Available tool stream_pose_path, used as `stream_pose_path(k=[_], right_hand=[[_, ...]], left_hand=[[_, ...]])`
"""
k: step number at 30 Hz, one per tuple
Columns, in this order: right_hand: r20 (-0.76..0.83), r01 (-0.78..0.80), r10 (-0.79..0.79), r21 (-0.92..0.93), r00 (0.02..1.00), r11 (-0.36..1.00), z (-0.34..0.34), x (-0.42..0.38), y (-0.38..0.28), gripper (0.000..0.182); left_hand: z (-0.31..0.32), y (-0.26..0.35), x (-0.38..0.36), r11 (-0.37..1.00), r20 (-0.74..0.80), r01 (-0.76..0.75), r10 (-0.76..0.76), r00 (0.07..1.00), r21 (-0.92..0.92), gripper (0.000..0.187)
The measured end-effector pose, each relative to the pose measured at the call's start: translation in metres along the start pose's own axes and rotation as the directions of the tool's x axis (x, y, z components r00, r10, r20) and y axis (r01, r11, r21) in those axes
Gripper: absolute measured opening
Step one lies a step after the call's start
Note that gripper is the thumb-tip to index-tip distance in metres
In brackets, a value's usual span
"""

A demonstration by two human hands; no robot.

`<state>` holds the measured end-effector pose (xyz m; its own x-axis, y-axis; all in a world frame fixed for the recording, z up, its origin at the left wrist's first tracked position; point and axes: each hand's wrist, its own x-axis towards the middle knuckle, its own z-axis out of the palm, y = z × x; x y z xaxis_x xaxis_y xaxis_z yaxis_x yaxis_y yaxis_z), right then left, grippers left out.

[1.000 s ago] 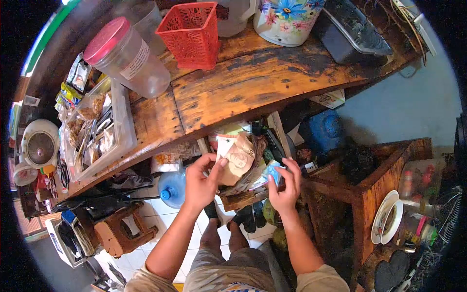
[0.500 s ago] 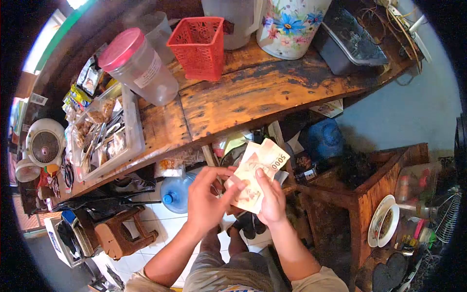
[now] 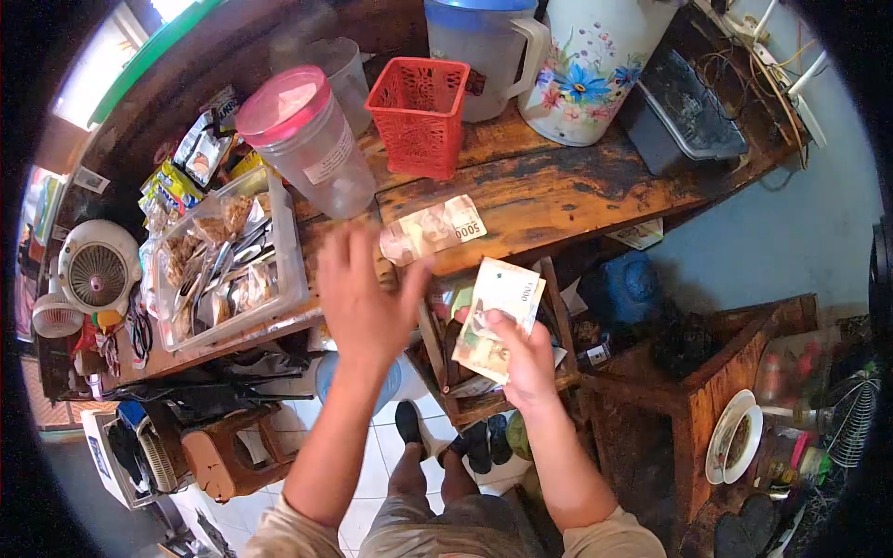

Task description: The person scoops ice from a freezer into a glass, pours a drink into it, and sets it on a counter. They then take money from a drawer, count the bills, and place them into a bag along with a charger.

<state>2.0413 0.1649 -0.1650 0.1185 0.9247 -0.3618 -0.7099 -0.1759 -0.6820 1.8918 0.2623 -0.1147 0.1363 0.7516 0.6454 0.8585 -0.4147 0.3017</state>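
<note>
A brownish banknote (image 3: 433, 229) marked 5000 lies flat on the wooden table near its front edge. Just left of it hovers my left hand (image 3: 358, 302), fingers spread and slightly blurred, with nothing visible in it. My right hand (image 3: 528, 363) is closed on a small stack of banknotes (image 3: 507, 290), thumb pressed on top. The stack is over an open wooden drawer (image 3: 456, 405) below the table edge; the drawer's contents are partly hidden by the notes and my hand.
On the wooden table (image 3: 521, 209) stand a pink-lidded jar (image 3: 321, 158), a red plastic basket (image 3: 416, 121), a blue-lidded pitcher (image 3: 479, 65) and a flowered container (image 3: 586, 74). A clear bin (image 3: 228, 265) of packets and cutlery sits left, beside a small fan (image 3: 98, 265).
One banknote from the held notes now lies on the table. My left hand has moved up and left, away from the stack. The drawer shows more clearly, and the view has shifted.
</note>
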Motion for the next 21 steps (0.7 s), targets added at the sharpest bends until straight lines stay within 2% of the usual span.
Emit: stream_pose_path(k=[2, 3, 4, 5, 6, 8, 9, 10, 11, 12, 13, 15, 16, 17, 18, 19, 20, 21], right_hand=[[-0.072, 0.109, -0.13, -0.24, 0.989, 0.965, 0.002, 0.0, 0.008, 0.031], [-0.06, 0.104, -0.124, -0.266, 0.99, 0.958, 0.007, -0.001, 0.006, 0.029], [-0.062, 0.1, -0.121, -0.267, 0.991, 0.958, 0.008, -0.002, 0.007, 0.029], [-0.079, 0.096, -0.121, -0.269, 0.989, 0.958, 0.009, -0.002, 0.008, 0.03], [-0.093, 0.097, -0.127, -0.271, 0.988, 0.958, 0.009, -0.001, 0.008, 0.031], [-0.099, 0.124, -0.153, -0.255, 0.983, 0.959, 0.002, 0.0, 0.01, 0.033], [-0.069, 0.071, -0.081, -0.136, 0.994, 0.988, -0.005, -0.001, 0.007, 0.038], [-0.031, 0.013, -0.013, -0.018, 0.999, 1.0, -0.011, -0.001, 0.006, 0.043], [-0.037, -0.007, 0.007, -0.005, 0.999, 1.0, -0.014, 0.001, 0.008, 0.054], [-0.038, -0.008, 0.007, -0.005, 0.999, 1.0, -0.015, -0.001, 0.007, 0.054], [-0.046, 0.005, -0.005, 0.0, 0.999, 1.0, -0.015, -0.003, 0.006, 0.056], [-0.021, 0.052, -0.051, 0.043, 0.999, 0.998, -0.013, -0.006, 0.003, 0.052], [-0.02, 0.053, -0.052, 0.045, 0.998, 0.998, -0.011, -0.008, 0.002, 0.052], [-0.036, 0.102, -0.103, -0.042, 0.994, 0.994, -0.008, -0.008, 0.002, 0.048], [-0.048, 0.148, -0.156, -0.128, 0.987, 0.981, -0.007, -0.008, 0.001, 0.044], [-0.033, 0.122, -0.124, -0.044, 0.992, 0.992, -0.007, -0.011, 0.0, 0.034], [-0.038, 0.126, -0.128, -0.04, 0.991, 0.991, -0.007, -0.01, 0.002, 0.034], [-0.062, 0.185, -0.197, -0.162, 0.978, 0.969, -0.006, -0.011, 0.005, 0.03]], left_hand=[[-0.008, 0.011, -0.02, 0.903, 0.304, 0.178, -0.057, 0.951, -0.39, 0.03], [-0.007, 0.012, -0.026, 0.902, 0.309, 0.182, -0.058, 0.949, -0.391, 0.03], [-0.004, 0.012, -0.033, 0.756, 0.564, 0.452, -0.133, 0.815, -0.474, 0.024], [-0.001, 0.011, -0.036, 0.555, 0.779, 0.696, -0.13, 0.614, -0.456, 0.018], [0.003, 0.008, -0.036, 0.555, 0.776, 0.694, -0.13, 0.617, -0.459, 0.018], [0.009, -0.002, -0.029, 0.409, 0.706, 0.697, -0.159, 0.69, -0.59, 0.014], [0.011, -0.009, -0.02, 0.517, 0.695, 0.694, -0.238, 0.678, -0.5, 0.016], [0.01, -0.015, -0.004, 0.67, 0.635, 0.566, -0.179, 0.752, -0.48, 0.015], [0.012, -0.019, 0.012, 0.76, 0.63, 0.513, -0.178, 0.756, -0.4, 0.015], [0.015, -0.022, 0.025, 0.837, 0.626, 0.449, -0.174, 0.76, -0.313, 0.017], [0.022, -0.025, 0.031, 0.837, 0.626, 0.449, -0.173, 0.761, -0.314, 0.017], [0.032, -0.028, 0.038, 0.96, 0.455, 0.228, -0.132, 0.881, -0.162, 0.027], [0.028, -0.023, 0.038, 0.961, 0.454, 0.225, -0.13, 0.881, -0.162, 0.027], [0.017, -0.015, 0.037, 0.977, 0.237, 0.109, -0.064, 0.969, -0.185, 0.032], [0.007, -0.005, 0.034, 0.983, 0.009, -0.011, 0.012, 1.0, -0.181, 0.038], [-0.004, 0.003, 0.027, 0.971, 0.025, -0.001, 0.007, 1.0, -0.239, 0.034], [-0.009, 0.011, 0.012, 0.889, 0.223, 0.166, -0.074, 0.972, -0.427, 0.033], [-0.015, 0.019, -0.004, 0.753, 0.428, 0.357, -0.112, 0.897, -0.553, 0.032]])
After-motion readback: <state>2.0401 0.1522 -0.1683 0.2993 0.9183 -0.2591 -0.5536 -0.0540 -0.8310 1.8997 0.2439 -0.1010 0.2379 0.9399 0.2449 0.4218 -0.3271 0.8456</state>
